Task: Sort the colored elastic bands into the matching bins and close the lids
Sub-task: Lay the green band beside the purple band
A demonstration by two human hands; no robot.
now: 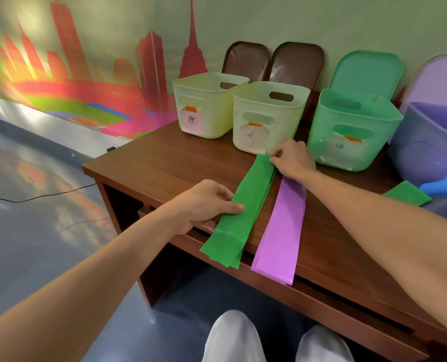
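- A long flat green elastic band (245, 205), lying in several layers, stretches across the brown wooden worktop (164, 163); its near end hangs over the front edge.
- The left hand (206, 205) grips the green elastic band at its left edge about midway along, thumb laid flat on top and fingers (223, 194) curled at the edge.
- The right hand (293, 160) pinches the band's far end between thumb and fingers, just in front of the nearer pale yellow plastic bin (266, 118).
- A long flat purple-pink elastic band (282, 231) lies just to the right of the green one, running alongside it, its near end also over the edge.
- A second pale yellow plastic bin (206, 105) stands to the left of the first one and further back; a green plastic bin (353, 129) and a purple plastic bin (431, 142) stand to its right.
- All four bins are open, and each of the first three carries a taped label.
- Two brown lids (245, 60) lean against the wall behind the yellow bins; a green lid (366, 71) and a purple lid (444, 77) stand behind their bins.
- A small folded green piece (406, 193) lies by the purple bin.
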